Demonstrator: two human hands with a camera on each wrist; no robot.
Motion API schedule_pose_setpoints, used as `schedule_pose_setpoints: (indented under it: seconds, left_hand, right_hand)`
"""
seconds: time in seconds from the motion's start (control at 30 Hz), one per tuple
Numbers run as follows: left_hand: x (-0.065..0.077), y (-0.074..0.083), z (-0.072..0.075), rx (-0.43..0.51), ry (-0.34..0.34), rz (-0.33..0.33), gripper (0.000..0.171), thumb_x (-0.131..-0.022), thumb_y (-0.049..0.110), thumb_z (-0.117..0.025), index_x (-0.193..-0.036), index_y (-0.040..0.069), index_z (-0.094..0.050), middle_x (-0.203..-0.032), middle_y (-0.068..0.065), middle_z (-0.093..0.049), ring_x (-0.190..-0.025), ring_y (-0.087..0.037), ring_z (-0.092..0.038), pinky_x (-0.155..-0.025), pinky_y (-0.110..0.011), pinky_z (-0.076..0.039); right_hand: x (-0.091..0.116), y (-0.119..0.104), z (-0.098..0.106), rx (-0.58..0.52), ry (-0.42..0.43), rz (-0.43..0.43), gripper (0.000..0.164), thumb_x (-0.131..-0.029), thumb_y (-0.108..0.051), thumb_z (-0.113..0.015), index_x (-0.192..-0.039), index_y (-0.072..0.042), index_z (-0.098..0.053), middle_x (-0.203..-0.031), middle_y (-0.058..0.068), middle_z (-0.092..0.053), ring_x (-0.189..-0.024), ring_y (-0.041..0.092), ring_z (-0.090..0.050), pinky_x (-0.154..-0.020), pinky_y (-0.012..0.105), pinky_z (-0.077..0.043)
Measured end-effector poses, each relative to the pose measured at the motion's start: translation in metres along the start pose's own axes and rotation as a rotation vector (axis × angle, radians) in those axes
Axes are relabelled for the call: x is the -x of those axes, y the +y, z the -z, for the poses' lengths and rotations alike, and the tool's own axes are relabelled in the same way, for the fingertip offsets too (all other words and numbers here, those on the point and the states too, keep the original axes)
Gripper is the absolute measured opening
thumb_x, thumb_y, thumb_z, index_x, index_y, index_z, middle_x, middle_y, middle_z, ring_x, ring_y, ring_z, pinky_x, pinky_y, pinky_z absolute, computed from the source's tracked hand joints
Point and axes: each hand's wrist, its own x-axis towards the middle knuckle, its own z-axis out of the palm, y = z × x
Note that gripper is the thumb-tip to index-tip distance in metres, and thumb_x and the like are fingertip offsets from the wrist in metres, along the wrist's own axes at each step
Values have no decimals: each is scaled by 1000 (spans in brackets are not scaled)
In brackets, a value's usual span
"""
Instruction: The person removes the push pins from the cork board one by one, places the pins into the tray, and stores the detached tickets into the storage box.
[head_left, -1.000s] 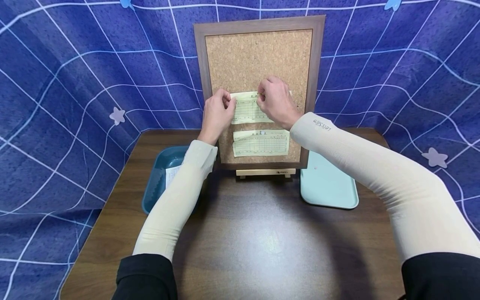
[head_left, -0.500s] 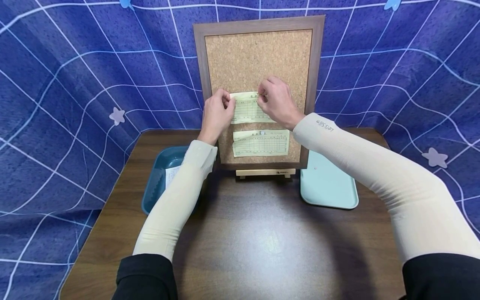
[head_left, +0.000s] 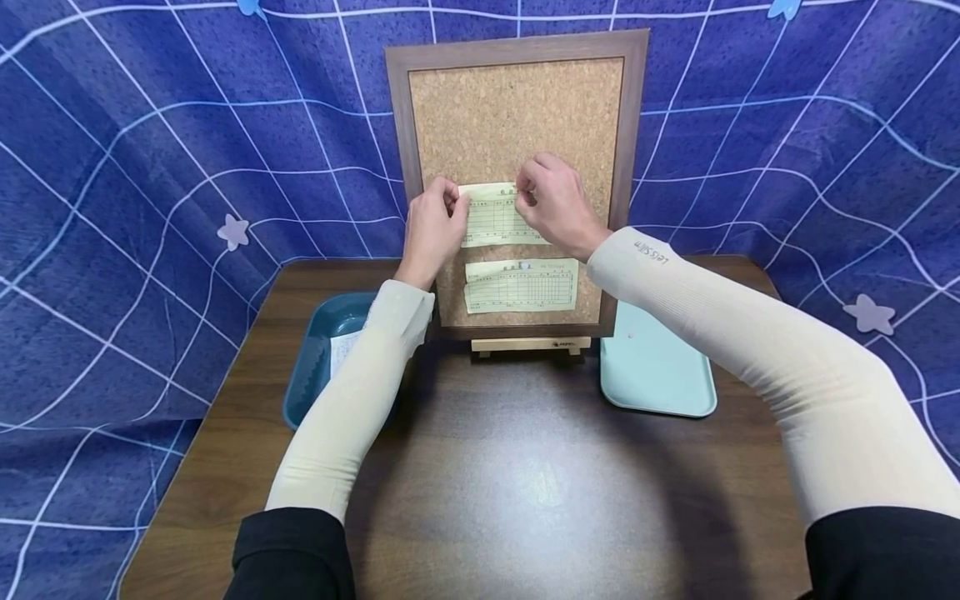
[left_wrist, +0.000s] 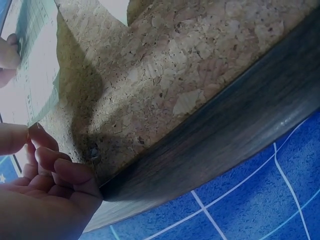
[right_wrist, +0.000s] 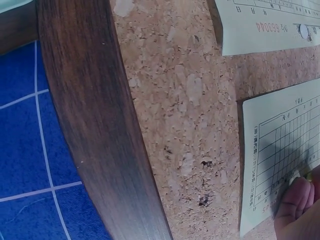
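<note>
A framed cork board (head_left: 517,117) stands upright, with two pale green printed receipt slips on it. My left hand (head_left: 435,229) pinches the top left corner of the upper slip (head_left: 491,218) between thumb and finger. At that slip's top middle, my right hand (head_left: 558,204) pinches a small yellow pushpin (right_wrist: 309,177), mostly hidden by the fingers. The lower slip (head_left: 521,292) lies against the cork beneath, with a whitish pushpin (right_wrist: 304,32) at its top middle. The right hand covers the upper slip's right part in the head view.
A dark teal basin (head_left: 300,379) with a paper in it stands left on the wooden table (head_left: 525,467), partly behind the left sleeve. To the right lies a light blue tray (head_left: 656,375). The board rests on a small wooden easel (head_left: 531,344); blue cloth hangs behind.
Both hands stay at the upper slip. The right hand and its forearm have shifted very slightly to the right; the left hand has barely moved.
</note>
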Motion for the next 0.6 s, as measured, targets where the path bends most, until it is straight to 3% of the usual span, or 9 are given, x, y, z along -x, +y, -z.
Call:
schedule_pose_setpoints:
  seconds: [0.6]
  left_hand:
    - [-2, 1, 1, -9, -7, -1, 15, -95, 21, -56, -93, 6, -55, -81, -4, -59, -73, -18, -53, -68, -31, -40]
  right_hand:
    - [5, 0, 6, -20, 61, 70, 8, -80, 3, -59, -85, -3, -59, -89, 6, -55, -87, 21, -56, -78, 31, -44]
